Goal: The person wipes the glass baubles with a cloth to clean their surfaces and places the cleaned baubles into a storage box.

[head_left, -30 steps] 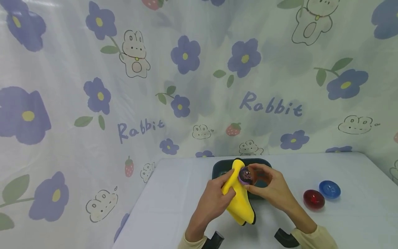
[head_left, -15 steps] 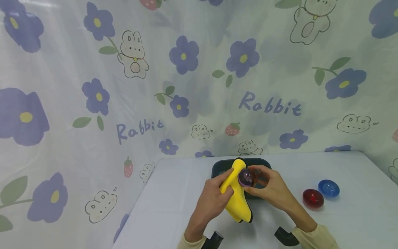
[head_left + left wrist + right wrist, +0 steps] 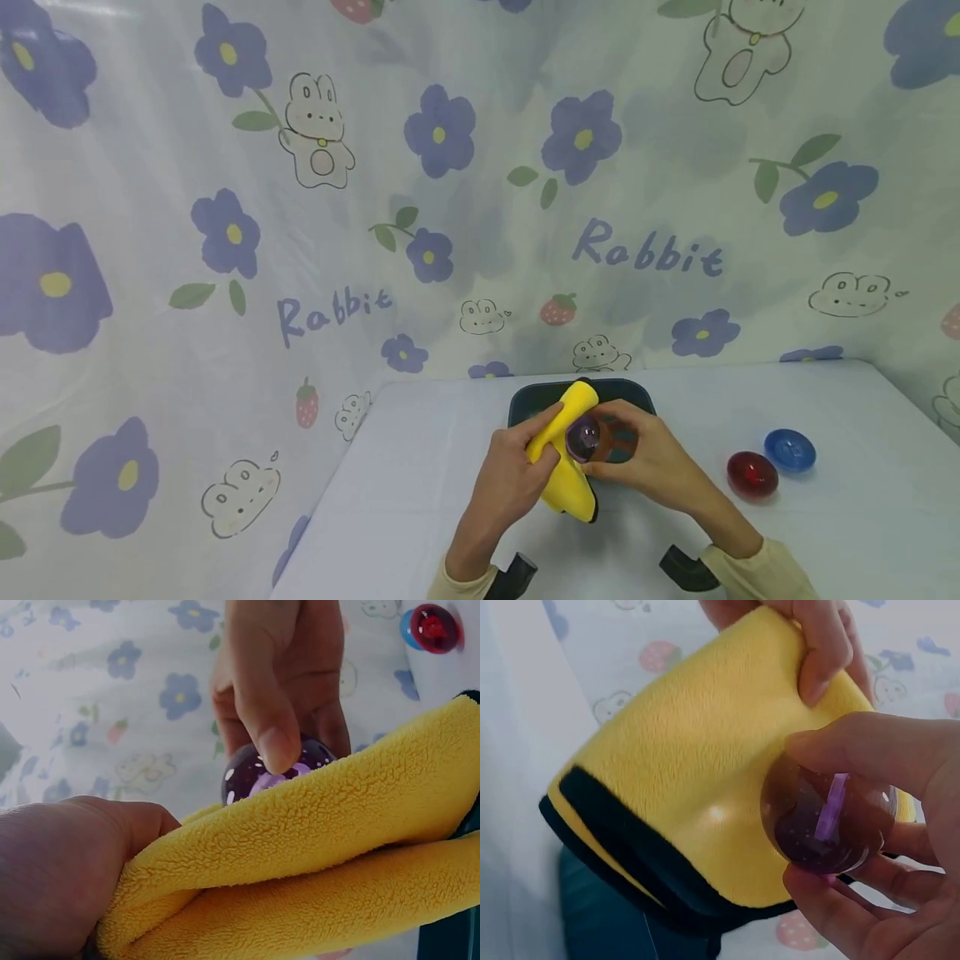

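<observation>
My left hand [image 3: 517, 467] grips a folded yellow cloth [image 3: 564, 467] with a black edge, seen close in the left wrist view as the yellow cloth [image 3: 315, 877]. My right hand [image 3: 637, 454] pinches a small purple translucent dish [image 3: 583, 437] between thumb and fingers, pressed against the cloth. The right wrist view shows the purple dish [image 3: 829, 821] held at the cloth [image 3: 697, 780], with left fingertips [image 3: 821, 652] curled over the cloth's top. Both hands hover above a dark green tray [image 3: 637, 393].
A red dish [image 3: 752, 474] and a blue dish [image 3: 790, 449] lie on the white table [image 3: 420, 467] to the right. A patterned flower-and-rabbit curtain [image 3: 375, 208] hangs behind and to the left. Table edge runs along the left.
The cloth has been drawn up and bunched shorter in my left hand. The purple dish has shifted slightly left and down against it. The red and blue dishes have not moved.
</observation>
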The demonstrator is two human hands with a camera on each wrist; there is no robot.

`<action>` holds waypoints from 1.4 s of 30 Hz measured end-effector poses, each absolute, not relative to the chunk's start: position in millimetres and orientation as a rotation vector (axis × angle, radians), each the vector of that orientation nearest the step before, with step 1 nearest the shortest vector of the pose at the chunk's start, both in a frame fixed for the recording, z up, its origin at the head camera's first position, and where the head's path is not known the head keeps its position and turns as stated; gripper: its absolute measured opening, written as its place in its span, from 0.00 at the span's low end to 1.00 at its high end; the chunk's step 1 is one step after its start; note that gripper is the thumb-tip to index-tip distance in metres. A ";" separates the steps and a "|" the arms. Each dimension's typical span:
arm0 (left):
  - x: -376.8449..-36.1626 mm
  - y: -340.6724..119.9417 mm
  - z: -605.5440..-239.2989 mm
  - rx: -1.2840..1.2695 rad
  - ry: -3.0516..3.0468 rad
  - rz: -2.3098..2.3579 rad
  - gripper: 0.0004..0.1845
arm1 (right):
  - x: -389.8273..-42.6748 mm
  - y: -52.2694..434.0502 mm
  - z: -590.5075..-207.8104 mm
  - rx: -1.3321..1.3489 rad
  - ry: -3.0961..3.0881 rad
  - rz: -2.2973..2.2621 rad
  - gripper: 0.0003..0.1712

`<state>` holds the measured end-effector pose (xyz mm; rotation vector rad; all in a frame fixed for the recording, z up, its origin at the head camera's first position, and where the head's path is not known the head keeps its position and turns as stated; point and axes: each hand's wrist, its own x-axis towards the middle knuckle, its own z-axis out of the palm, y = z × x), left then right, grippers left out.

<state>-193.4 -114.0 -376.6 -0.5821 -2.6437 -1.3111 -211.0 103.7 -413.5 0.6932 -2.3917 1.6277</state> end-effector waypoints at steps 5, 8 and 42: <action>-195.9 -117.0 -378.3 -0.612 -2.645 -1.285 0.28 | -209.0 100.6 -413.9 0.755 -2.362 1.650 0.38; -198.3 -118.2 -379.0 -0.621 -2.643 -1.294 0.28 | -208.1 100.2 -414.2 0.780 -2.325 1.662 0.37; -201.2 -116.1 -378.5 -0.634 -2.739 -1.411 0.30 | -209.2 96.1 -416.0 0.672 -2.200 1.624 0.33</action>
